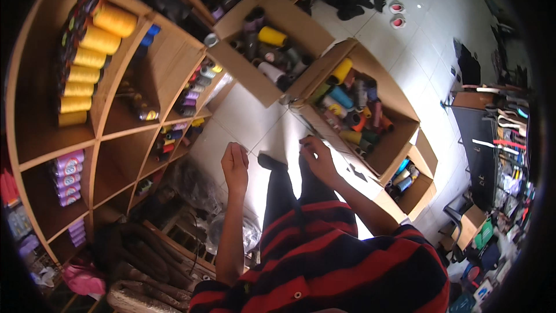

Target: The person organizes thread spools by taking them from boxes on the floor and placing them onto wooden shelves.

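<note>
In front of my body, over the tiled floor, my left hand (234, 165) is raised with its fingers curled and pressed together. My right hand (317, 157) is held a short way to its right, thumb and fingers bent into a pinch. Anything in either hand is too small to make out. Beside my right hand stands an open cardboard box (399, 133) of mixed thread cones, among them a blue cone (340, 97) and a yellow cone (341, 71). Farther off is a second open box (243, 78), holding another yellow cone (272, 36) and several dark and pale ones.
At the left, a wooden shelf unit (97, 139) holds yellow thread cones (92, 40) and purple packs (69, 177). A smaller box (417, 197) with cones sits at the right. Clear plastic bags (194, 182) lie below the shelves. Slippers (397, 14) rest on the far floor.
</note>
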Demonstrator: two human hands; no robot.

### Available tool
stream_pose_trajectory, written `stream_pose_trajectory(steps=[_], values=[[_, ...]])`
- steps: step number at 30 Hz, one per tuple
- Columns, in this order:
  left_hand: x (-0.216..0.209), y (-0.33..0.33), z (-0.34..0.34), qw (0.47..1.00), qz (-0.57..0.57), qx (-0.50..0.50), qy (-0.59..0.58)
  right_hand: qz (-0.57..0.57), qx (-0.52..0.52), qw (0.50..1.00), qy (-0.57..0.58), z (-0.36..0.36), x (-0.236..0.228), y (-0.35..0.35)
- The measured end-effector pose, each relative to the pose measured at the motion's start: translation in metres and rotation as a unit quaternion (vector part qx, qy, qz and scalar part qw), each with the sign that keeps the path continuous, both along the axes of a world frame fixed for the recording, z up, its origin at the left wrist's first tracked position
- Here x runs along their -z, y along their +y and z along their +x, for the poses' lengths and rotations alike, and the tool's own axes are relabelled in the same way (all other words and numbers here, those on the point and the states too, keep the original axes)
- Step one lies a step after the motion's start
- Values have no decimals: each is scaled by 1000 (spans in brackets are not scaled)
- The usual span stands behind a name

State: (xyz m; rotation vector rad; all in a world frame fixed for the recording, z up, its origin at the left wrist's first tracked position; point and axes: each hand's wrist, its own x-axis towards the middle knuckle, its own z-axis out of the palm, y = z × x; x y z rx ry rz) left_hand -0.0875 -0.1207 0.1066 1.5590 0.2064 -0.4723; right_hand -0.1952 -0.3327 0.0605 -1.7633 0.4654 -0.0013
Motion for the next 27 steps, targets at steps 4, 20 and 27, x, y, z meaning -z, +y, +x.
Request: stream_pose_trajectory(steps=[4,20,27], values=[[-64,-95,-11,991,7,2,-131,19,134,991,-17,-35,-31,-51],[-334,-276,-169,743,-620,251,17,31,288,957,-21,-130,-60,-157],[-330,-287,-138,735,-606,290,90,4,310,951,2,-131,-62,-151]])
